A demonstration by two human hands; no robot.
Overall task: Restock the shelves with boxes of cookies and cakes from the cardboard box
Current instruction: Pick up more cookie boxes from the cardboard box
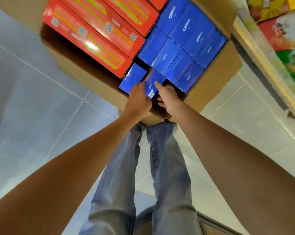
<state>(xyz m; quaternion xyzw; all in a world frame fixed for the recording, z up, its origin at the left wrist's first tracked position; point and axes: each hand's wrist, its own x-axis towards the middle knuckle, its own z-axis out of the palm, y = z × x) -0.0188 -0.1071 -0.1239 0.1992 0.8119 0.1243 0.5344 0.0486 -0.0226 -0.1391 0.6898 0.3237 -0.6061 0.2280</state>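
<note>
An open cardboard box (216, 85) stands on the floor in front of me. Long red boxes (92, 39) fill its left side and several blue cookie boxes (185, 39) stand on end on its right. At the near corner, my left hand (138, 99) and my right hand (167, 97) grip one blue cookie box (153, 82) from either side. It stands a little higher than its neighbours. Another blue box (133, 77) leans just left of it. The fingertips of both hands reach down beside the box and are partly hidden.
A shelf edge (265, 65) with colourful packages (282, 31) runs along the right. Grey tiled floor (41, 99) surrounds the cardboard box. My legs in jeans (143, 175) stand directly below, close to the box's near corner.
</note>
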